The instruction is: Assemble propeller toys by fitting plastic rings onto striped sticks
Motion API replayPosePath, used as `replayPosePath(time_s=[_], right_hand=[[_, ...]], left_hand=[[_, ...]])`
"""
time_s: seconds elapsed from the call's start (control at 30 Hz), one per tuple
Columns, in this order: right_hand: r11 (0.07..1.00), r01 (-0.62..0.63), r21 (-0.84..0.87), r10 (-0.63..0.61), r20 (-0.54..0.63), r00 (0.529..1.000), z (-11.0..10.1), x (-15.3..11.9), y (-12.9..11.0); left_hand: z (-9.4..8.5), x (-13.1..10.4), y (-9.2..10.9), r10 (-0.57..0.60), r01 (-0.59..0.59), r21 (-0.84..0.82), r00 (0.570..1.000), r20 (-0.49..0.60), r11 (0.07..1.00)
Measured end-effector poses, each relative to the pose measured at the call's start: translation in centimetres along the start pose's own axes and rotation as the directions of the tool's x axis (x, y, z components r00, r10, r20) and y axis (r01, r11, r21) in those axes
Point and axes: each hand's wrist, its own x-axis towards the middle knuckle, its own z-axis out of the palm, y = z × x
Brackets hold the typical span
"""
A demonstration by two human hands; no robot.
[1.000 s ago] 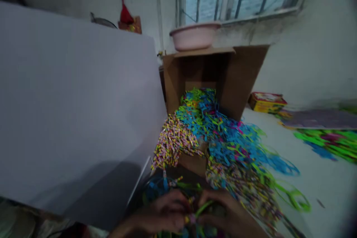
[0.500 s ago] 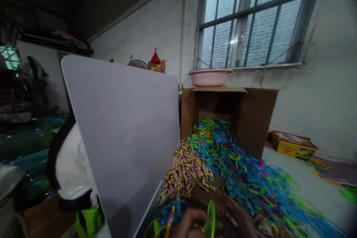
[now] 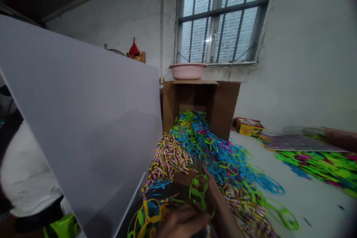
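Low in the middle of the head view, my left hand (image 3: 181,222) has its fingers curled in, pointing right; what they hold is hidden. To its right, my right hand (image 3: 216,193) reaches up with its palm turned inward. A green plastic propeller ring (image 3: 198,192) stands against its fingers, above my left hand. Both hands are over a dark basin (image 3: 182,190). Inside it, beside my left hand, lie a yellow propeller ring (image 3: 147,217) and some blue and green pieces. Just behind is a heap of short patterned sticks (image 3: 170,156).
Blue and green propeller rings (image 3: 212,148) spill from a cardboard box (image 3: 225,108) topped by a pink basin (image 3: 188,71). A white panel (image 3: 92,111) stands left. At right are a yellow-red box (image 3: 249,127), flat green pieces (image 3: 320,165) and another person's blurred arm (image 3: 340,138).
The view has swung right, bringing the flat green pieces and the other person's arm into sight. My hands show more clearly, with the green propeller ring still between them.
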Motion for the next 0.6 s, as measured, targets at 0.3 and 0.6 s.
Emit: replayPosePath(time_s=[0.3, 0.6], right_hand=[[0.915, -0.329, 0.234, 0.345, -0.030, 0.938, 3.3, -3.0, -2.7], [0.928, -0.344, 0.145, 0.323, 0.147, 0.935, 3.8, -1.7, -5.0]], left_hand=[[1.4, -1.6, 1.6, 0.237, -0.223, 0.105, 0.962, -0.136, 0.969], [0.3, -4.1, 2.9, 0.095, -0.027, 0.364, 0.981, -0.171, 0.931]])
